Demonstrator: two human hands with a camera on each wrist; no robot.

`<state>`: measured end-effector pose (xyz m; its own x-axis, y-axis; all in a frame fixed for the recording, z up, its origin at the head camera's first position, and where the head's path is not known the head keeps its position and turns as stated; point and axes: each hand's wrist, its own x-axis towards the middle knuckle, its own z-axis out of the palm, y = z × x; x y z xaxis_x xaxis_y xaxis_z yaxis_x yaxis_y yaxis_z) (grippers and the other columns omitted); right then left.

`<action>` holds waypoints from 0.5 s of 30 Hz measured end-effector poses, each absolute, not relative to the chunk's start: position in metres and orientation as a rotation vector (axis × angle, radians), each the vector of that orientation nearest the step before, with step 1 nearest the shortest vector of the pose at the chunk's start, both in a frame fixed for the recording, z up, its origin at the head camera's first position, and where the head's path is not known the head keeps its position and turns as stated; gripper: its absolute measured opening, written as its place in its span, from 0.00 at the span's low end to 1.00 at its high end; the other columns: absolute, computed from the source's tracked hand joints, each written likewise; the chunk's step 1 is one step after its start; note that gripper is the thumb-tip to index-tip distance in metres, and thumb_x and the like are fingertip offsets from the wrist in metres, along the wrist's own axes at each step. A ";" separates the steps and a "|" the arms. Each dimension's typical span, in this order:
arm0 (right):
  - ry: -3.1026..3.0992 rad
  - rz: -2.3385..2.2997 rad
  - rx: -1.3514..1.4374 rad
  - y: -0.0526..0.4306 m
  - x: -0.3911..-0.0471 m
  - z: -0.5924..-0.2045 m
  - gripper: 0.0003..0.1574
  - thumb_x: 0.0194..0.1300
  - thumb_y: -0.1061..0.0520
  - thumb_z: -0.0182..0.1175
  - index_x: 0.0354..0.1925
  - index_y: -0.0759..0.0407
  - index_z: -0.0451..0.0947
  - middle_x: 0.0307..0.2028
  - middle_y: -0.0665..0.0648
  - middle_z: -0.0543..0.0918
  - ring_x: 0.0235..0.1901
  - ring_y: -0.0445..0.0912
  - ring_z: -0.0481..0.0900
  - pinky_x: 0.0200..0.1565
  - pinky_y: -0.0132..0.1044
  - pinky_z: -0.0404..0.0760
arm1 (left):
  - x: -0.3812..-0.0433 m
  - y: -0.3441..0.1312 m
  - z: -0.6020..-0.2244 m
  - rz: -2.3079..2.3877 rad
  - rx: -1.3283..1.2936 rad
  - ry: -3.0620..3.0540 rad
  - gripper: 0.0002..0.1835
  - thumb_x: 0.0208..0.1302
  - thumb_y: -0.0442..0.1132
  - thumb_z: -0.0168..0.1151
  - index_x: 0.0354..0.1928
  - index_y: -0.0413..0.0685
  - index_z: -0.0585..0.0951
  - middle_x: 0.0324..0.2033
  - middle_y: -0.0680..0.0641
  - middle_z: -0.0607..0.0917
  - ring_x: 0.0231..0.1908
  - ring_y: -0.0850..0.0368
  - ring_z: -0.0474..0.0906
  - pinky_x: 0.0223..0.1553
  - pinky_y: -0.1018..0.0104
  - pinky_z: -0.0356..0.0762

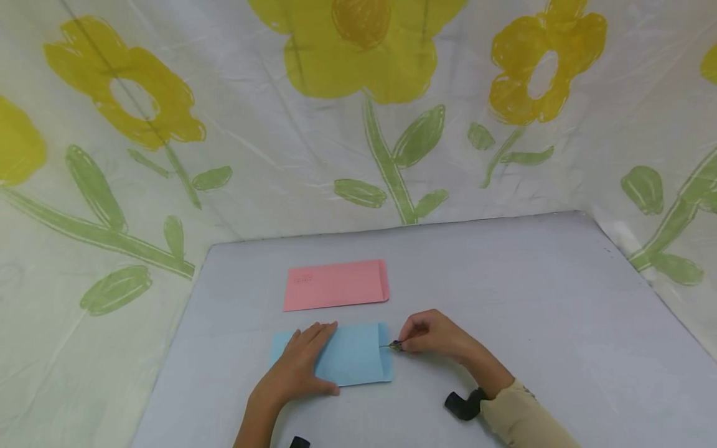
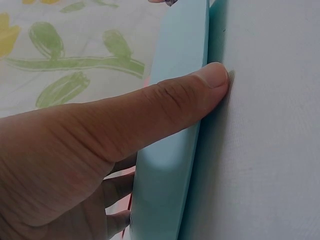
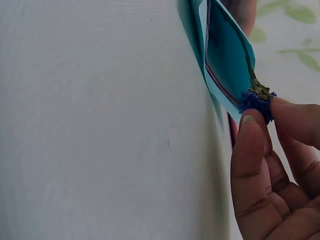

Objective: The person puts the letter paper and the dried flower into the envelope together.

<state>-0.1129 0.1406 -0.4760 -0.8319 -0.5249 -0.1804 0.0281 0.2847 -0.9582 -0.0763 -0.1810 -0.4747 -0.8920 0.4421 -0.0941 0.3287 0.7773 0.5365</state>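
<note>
My left hand (image 1: 299,367) spans a light blue envelope (image 1: 355,354) on the table, fingers reaching its far edge. In the left wrist view, the thumb (image 2: 170,100) lies straight across the envelope's near edge. My right hand (image 1: 439,336) pinches a small dried blue flower (image 3: 257,102) by its head, between thumb and fingertips. Its thin stem (image 3: 249,62) points into the envelope's gaping mouth, at the right-hand end. Whatever part of the stem lies deeper is hidden inside.
A pink envelope (image 1: 336,285) with small print lies just beyond the blue one. Black curved pieces (image 1: 465,406) show by the right wrist and at the lower edge. Behind the pale table (image 1: 504,280) hangs a white cloth (image 1: 252,186) painted with yellow flowers.
</note>
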 end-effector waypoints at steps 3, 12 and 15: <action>2.095 -1.569 -0.454 0.135 -0.114 -0.479 0.04 0.60 0.64 0.69 0.35 0.64 0.84 0.32 0.55 0.85 0.31 0.46 0.80 0.34 0.35 0.81 | -0.076 -0.181 -0.474 0.773 0.606 2.756 0.61 0.34 0.52 0.87 0.74 0.47 0.66 0.68 0.43 0.71 0.71 0.40 0.59 0.71 0.36 0.48; 2.128 -1.510 -0.479 0.118 -0.115 -0.484 0.03 0.58 0.62 0.71 0.32 0.59 0.84 0.30 0.52 0.85 0.32 0.45 0.79 0.36 0.35 0.81 | -0.076 -0.180 -0.473 0.756 0.600 2.760 0.62 0.34 0.53 0.87 0.75 0.48 0.65 0.69 0.43 0.70 0.72 0.41 0.59 0.71 0.37 0.48; 2.114 -1.513 -0.470 0.114 -0.115 -0.484 0.04 0.57 0.63 0.71 0.32 0.61 0.84 0.30 0.52 0.85 0.31 0.45 0.79 0.36 0.34 0.81 | -0.076 -0.180 -0.474 0.753 0.599 2.763 0.62 0.34 0.53 0.87 0.75 0.48 0.65 0.69 0.43 0.70 0.72 0.41 0.59 0.71 0.37 0.48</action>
<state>-0.1151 0.1140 -0.4844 -0.8184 -0.5417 -0.1916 0.0066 0.3245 -0.9459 -0.0761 -0.1804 -0.4736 -0.8939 0.4374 -0.0981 0.3271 0.7861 0.5244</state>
